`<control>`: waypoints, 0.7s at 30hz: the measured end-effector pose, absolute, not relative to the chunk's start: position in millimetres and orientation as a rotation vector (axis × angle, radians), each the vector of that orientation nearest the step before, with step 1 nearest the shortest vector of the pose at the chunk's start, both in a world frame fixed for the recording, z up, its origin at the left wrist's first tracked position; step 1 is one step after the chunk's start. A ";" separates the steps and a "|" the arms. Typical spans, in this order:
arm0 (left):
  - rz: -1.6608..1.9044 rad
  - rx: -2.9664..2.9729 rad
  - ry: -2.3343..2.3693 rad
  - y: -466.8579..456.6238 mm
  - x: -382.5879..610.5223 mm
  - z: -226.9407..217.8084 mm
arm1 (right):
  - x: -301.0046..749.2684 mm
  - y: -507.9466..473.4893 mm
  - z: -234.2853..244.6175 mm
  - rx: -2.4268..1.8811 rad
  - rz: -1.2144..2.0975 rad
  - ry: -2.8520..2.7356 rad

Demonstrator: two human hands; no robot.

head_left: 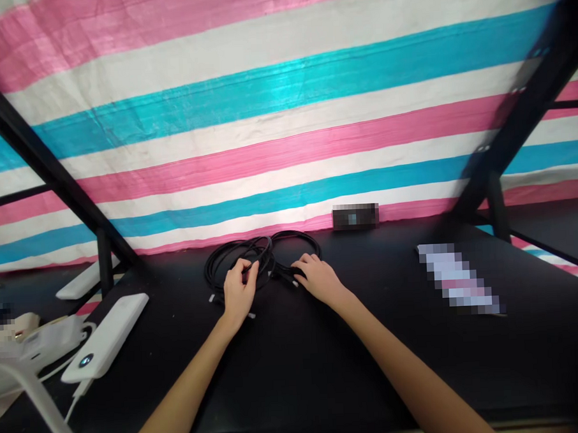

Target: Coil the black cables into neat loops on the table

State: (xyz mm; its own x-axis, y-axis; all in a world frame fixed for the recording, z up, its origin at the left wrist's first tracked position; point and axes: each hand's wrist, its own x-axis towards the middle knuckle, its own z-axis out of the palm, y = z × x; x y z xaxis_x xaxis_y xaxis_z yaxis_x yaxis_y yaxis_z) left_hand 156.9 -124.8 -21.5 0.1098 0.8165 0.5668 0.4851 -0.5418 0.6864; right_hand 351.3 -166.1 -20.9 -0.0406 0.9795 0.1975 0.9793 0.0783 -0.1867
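Loose coils of black cable lie on the black tabletop, towards its far side. My left hand is at the left coil, thumb and fingers closed around a strand. On the other side, my right hand grips the cable of the right coil with curled fingers, its fingertips partly hidden. Small pale plug ends show by the hands: one plug left of my left hand, one just below it, and one beside my right fingertips.
A white power bank with a plugged-in white lead lies left, near a white power strip. A dark box stands at the back. A blurred-out flat item lies right. Black slanted posts flank a striped sheet.
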 end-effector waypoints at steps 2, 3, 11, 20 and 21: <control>1.402 1.977 1.269 -125.3 156.1 -20.3 | 355.9 -163.9 -22.5 -1.917 0.042 -2.070; 1.450 1.923 1.273 -125.4 154.9 -19.4 | 357.6 -162.8 -23.6 -1.902 0.051 -2.056; 1.800 1.695 1.137 -124.7 147.1 -11.1 | 358.8 -160.0 -29.0 -1.872 0.069 -2.009; 1.310 1.855 0.936 -136.4 159.9 -18.1 | 359.2 -158.6 -31.3 -1.863 0.097 -1.938; 1.308 1.858 0.921 -137.3 160.7 -18.6 | 358.6 -158.1 -31.4 -1.846 0.117 -1.906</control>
